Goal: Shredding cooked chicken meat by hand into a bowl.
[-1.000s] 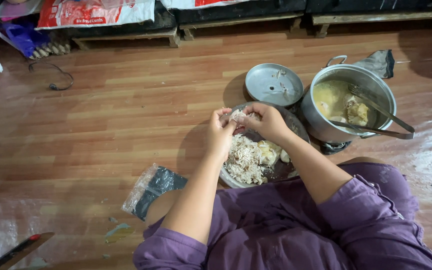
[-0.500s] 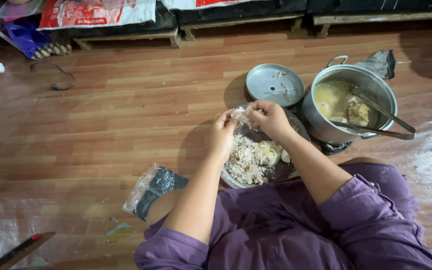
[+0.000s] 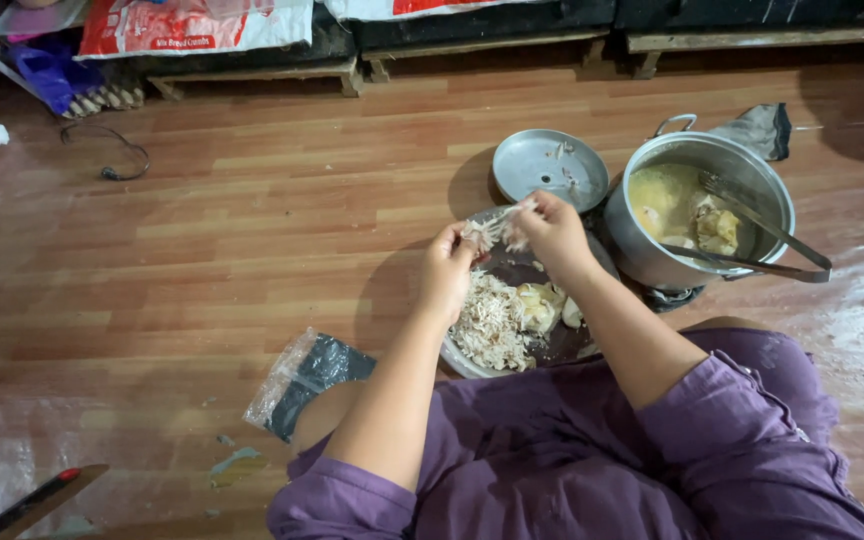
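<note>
While both hands [image 3: 445, 272] [image 3: 550, 232] pinch shredded meat [image 3: 492, 232] above the plate [image 3: 552, 350], bare floor [image 3: 252, 260] lies leftward.

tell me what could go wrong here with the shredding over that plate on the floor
Both hands, left hand and right hand, pull a piece of meat apart near the far rim of the plate, so shreds might drop onto the wooden floor.

The tongs lean out over the rim of the pot of broth beside the right forearm; a bump could likely tip them out or splash.
</note>
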